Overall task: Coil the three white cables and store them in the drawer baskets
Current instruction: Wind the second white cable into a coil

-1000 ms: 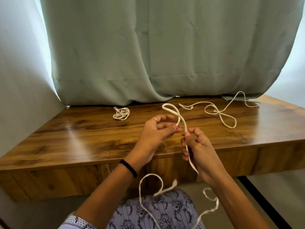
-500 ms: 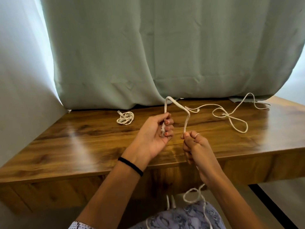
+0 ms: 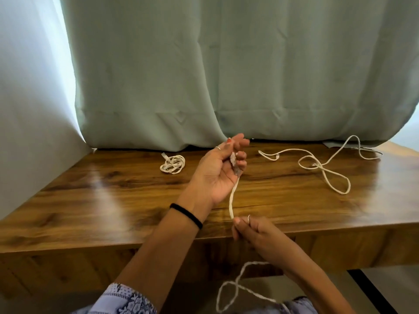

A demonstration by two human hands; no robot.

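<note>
Cable in hand: it is running taut between the two hands above the near half of the table, its long axis lying near to far and leaning slightly to the right at the top.
Left hand: it is holding the far, upper end, fingers curling round the plug end while the index finger is sticking out straighter.
Right hand: it is pinching the cable between thumb and fingers at the table's near edge, so it is the nearer hand to the slack.
Slack: it is hanging in loops below the right hand, over the lap (blurred, so its end is hard to make out).
Coming move, as a judgement: the right hand is feeding and the left is gathering, so each loop is likely travelling up toward the left hand.
Coiled cable: it is lying bundled at the far left of the table.
Loose cable: it is sprawling uncoiled at the far right, well apart from both hands.
Drawer baskets: not showing in this view.
</note>
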